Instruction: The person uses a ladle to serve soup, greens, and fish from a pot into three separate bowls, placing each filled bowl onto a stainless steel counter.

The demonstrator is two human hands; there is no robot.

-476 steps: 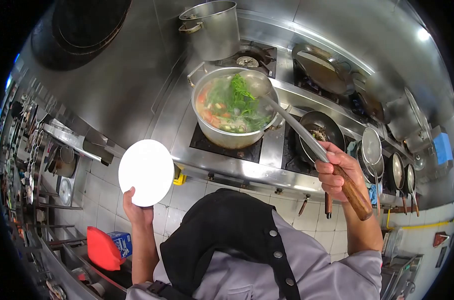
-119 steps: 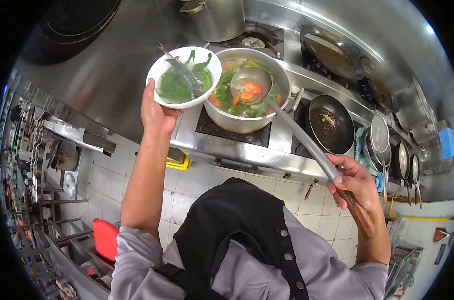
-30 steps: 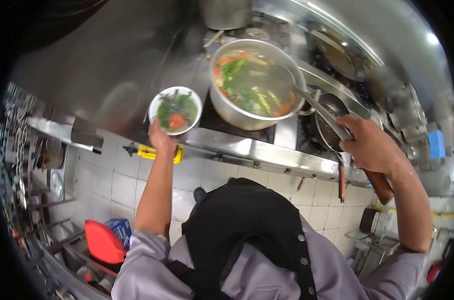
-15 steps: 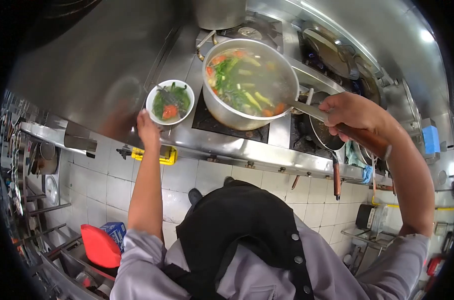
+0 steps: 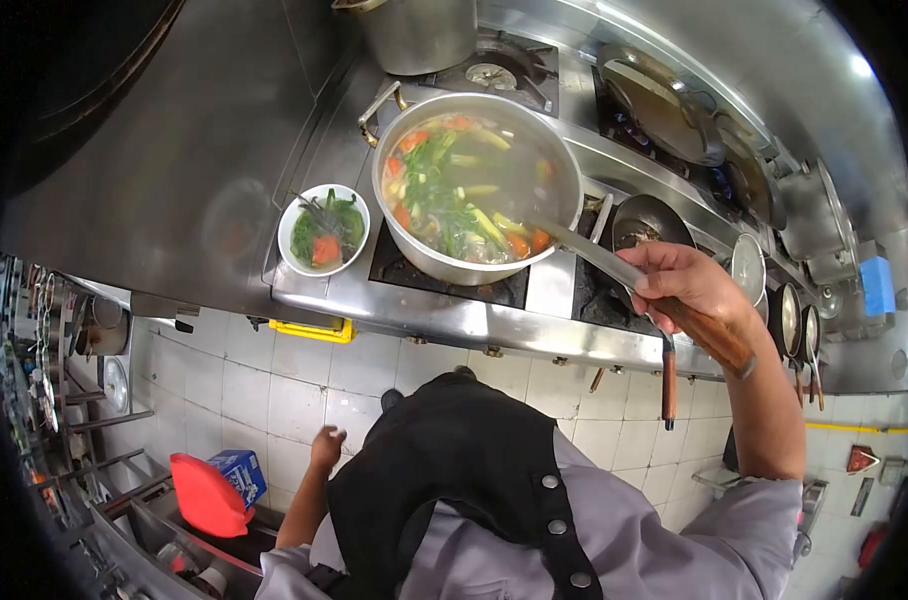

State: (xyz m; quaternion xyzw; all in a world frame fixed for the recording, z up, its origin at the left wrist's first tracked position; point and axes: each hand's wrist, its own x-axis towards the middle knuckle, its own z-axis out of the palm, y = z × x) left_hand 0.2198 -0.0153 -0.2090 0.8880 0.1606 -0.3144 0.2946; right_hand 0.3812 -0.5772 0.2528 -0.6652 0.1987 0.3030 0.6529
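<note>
My right hand (image 5: 679, 285) grips the wooden-ended handle of a long metal ladle (image 5: 584, 252), whose bowl is sunk in the soup of a big steel pot (image 5: 474, 185) on the front burner. The pot holds broth with greens and orange pieces. Left of the pot, a white bowl (image 5: 323, 229) filled with greens and a red piece stands on the steel counter. My left hand (image 5: 325, 447) hangs low beside my body, fingers apart, holding nothing.
A tall stockpot (image 5: 414, 30) stands at the back. Dark woks (image 5: 646, 222) and pans (image 5: 664, 105) fill the burners to the right, with strainers (image 5: 746, 268) hanging at the stove's edge. A red item (image 5: 206, 493) and blue box (image 5: 242, 472) sit low on the left.
My left hand set the filled bowl on the counter, let go and dropped to my side. The right hand stays on the ladle, which dipped into the pot.
</note>
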